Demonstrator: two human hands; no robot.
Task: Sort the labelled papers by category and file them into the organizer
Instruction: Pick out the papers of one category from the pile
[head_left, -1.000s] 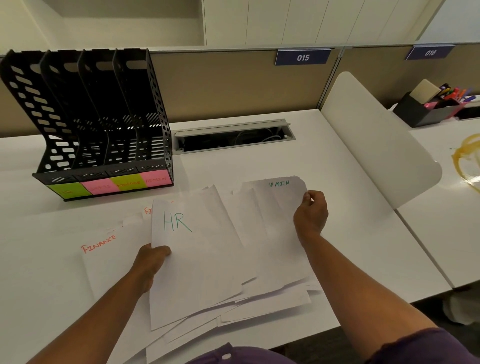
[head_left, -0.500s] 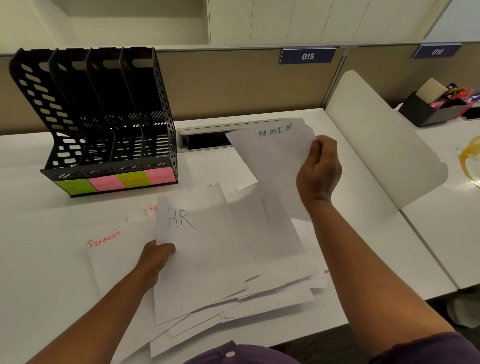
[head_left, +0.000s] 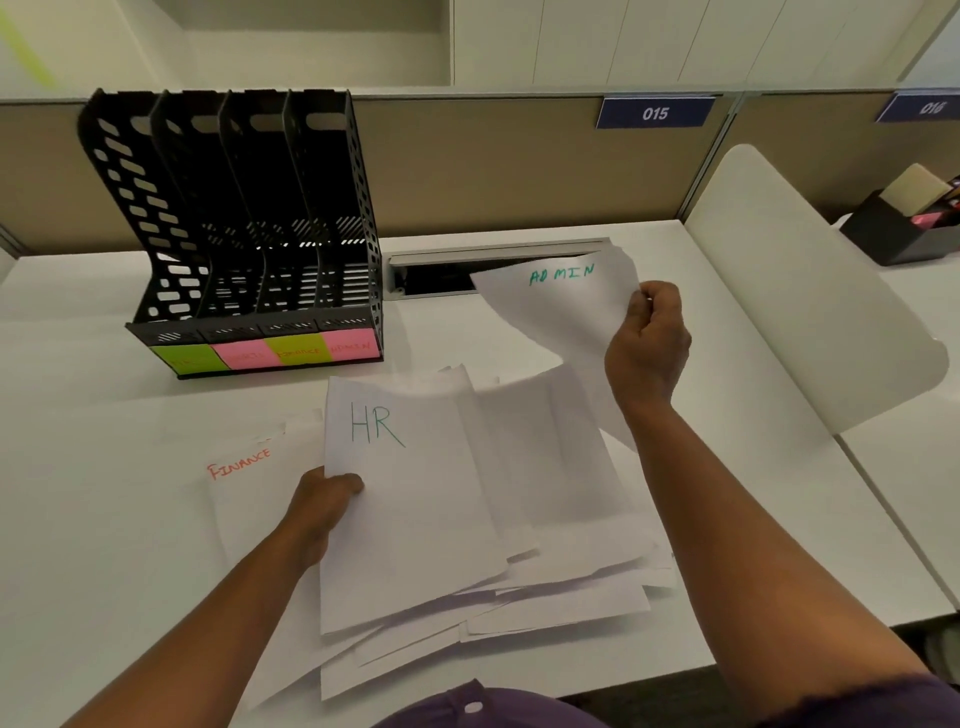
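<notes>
A person at a white desk (head_left: 93, 519) sorts a loose pile of papers (head_left: 545, 587). The left hand (head_left: 323, 501) pinches the left edge of the sheet marked HR (head_left: 405, 499), lying atop the pile, with the FINANCE sheet (head_left: 244, 499) just to its left. Farther back, the right hand (head_left: 648, 345) grips the raised ADMIN sheet (head_left: 563, 301) by its right edge. Beyond, at left, stands the black four-slot organizer (head_left: 249, 228), well apart from both hands.

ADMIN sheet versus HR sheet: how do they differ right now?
The ADMIN sheet is lifted off the desk, pinched by the right hand; the HR sheet lies on the paper pile, its left edge gripped by the left hand. ADMIN's lettering is small, HR's large. Both are white with green handwriting.
</notes>
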